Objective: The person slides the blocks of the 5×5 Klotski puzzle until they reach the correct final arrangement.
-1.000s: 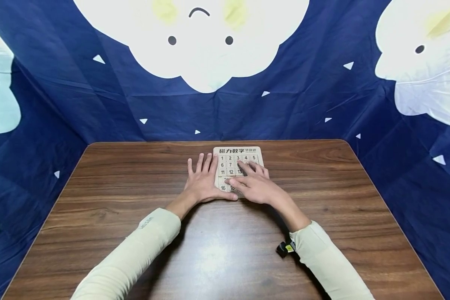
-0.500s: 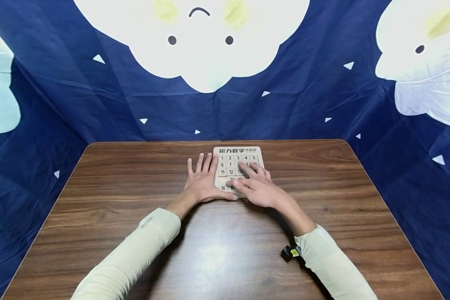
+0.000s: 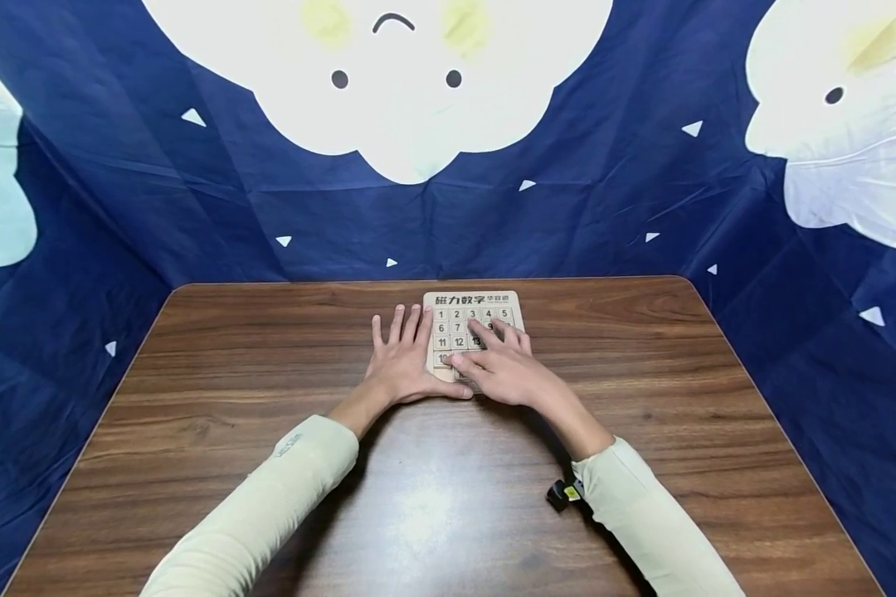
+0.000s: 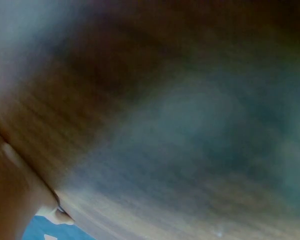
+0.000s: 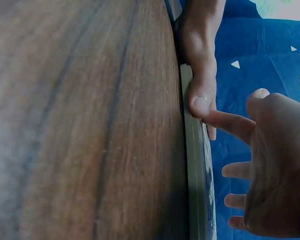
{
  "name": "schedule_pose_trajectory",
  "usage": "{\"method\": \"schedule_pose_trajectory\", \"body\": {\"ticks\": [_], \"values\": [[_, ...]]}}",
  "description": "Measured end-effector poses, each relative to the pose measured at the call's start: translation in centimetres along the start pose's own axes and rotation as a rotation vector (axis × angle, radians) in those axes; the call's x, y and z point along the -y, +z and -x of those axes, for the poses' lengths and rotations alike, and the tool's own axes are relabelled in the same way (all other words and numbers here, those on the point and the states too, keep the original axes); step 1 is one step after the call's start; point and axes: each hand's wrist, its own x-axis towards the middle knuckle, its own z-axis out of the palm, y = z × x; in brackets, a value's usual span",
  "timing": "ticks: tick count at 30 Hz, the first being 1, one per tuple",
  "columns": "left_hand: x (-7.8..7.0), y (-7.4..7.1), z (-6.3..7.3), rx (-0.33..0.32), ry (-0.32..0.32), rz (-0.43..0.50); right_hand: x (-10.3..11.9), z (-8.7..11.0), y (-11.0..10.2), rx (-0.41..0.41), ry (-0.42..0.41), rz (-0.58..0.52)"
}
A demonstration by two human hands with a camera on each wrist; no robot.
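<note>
A pale wooden number slide puzzle (image 3: 472, 300) lies flat on the table, its tiles printed with black numerals. My left hand (image 3: 399, 365) rests with straight, spread fingers along its left side, thumb across the near left corner. Over the lower right tiles is my right hand (image 3: 511, 373), its index fingertip touching the leftmost tile (image 3: 441, 359) of the fourth row. The lower left slot looks bare. My right hand hides several tiles. In the right wrist view the left thumb (image 5: 200, 102) lies at the board's edge, beside the right hand (image 5: 280, 165).
The brown wood-grain table (image 3: 231, 481) extends around the board. Behind it and at both sides hangs a blue cloth (image 3: 216, 207) with white clouds and triangles. A small black wrist camera (image 3: 558, 496) sits below the right cuff. The left wrist view is mostly blurred.
The 21 tile slid right along the fourth row; then the tile at the lower left slid up into the gap. My right hand shifted right, then back left. The left hand stayed put.
</note>
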Motion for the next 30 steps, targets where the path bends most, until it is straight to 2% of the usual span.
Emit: {"method": "schedule_pose_trajectory", "body": {"ticks": [5,12,21,27,30], "values": [[-0.1,0.0,-0.1,-0.006,0.006,0.001,-0.2,0.0,-0.4,-0.009,-0.009,-0.007],[-0.2,0.1,-0.2,-0.017,0.018,0.016,-1.0,1.5,-1.4,-0.085,-0.003,-0.082],[-0.1,-0.1,-0.2,-0.015,0.010,-0.010,-0.7,1.7,-0.7,-0.017,-0.010,-0.085],[0.0,-0.1,0.2,-0.031,0.014,-0.017,-0.2,1.1,0.0,-0.002,-0.045,-0.082],[0.0,-0.1,0.3,-0.026,0.018,-0.015,-0.5,1.1,0.1,-0.019,-0.050,-0.092]]}}
